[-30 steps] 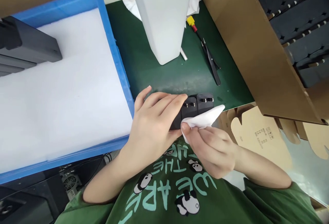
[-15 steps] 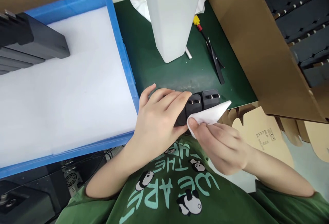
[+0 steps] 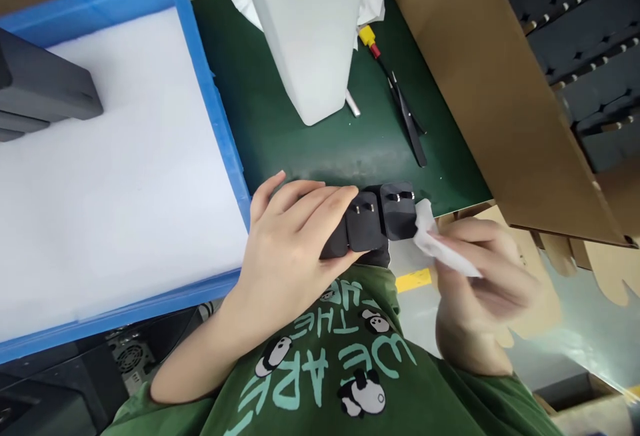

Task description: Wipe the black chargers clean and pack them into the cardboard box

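Black plug-in power adapters [image 3: 364,223] stand side by side at the near edge of the green work surface, metal prongs facing up. My left hand [image 3: 295,229] is wrapped over the row from the left, covering part of it. At the right end, one adapter [image 3: 398,216] sits slightly apart from its neighbour. My right hand [image 3: 480,276], somewhat blurred, pinches a white wiping cloth [image 3: 440,243] just right of that end adapter. The cloth's upper corner is at the adapter's side; whether it touches I cannot tell.
A blue tray [image 3: 200,89] lined in white, with several dark adapters [image 3: 55,83], lies to the left. Beyond my hands are a white plastic container [image 3: 310,43] and black tweezers [image 3: 409,123]. A cardboard box [image 3: 450,89] holding rows of dark parts borders the right.
My right hand has moved right with the cloth, from the front of the adapters to the end one's right side. My left hand still holds the row; the whole view has shifted slightly.
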Available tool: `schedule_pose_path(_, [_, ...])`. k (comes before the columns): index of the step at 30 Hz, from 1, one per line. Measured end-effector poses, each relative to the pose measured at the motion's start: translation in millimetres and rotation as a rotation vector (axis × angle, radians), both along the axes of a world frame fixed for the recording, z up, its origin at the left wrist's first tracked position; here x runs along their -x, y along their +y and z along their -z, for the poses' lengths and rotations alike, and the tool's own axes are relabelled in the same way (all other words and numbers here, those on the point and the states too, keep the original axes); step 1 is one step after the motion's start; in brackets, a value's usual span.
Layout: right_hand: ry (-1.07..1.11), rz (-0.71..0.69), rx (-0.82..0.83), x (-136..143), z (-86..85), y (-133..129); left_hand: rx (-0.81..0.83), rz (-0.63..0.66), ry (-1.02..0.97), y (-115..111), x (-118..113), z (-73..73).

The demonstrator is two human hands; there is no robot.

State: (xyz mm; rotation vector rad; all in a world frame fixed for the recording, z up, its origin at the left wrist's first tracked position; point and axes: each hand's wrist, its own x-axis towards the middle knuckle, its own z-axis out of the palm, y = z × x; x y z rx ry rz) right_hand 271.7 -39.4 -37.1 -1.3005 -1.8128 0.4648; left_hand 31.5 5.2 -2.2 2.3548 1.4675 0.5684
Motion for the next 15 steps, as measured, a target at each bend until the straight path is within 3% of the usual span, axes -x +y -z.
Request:
schedule_pose_path(4, [-0.111,-0.145,-0.287,20.8,13.1,8.5,0.0,-0.008,-0.017,0.4,0.4,0.5])
schedule_pose_path(10, [-0.143,-0.261,-0.281,9.2,13.8,8.3,-0.006,-0.008,-0.044,1.3,-0.3,1.8])
schedule_pose_path(15, [-0.067,-0.313,-0.22,1.3,-1.5,13.2,0.0,0.001,-0.002,-1.3,2.2,1.6])
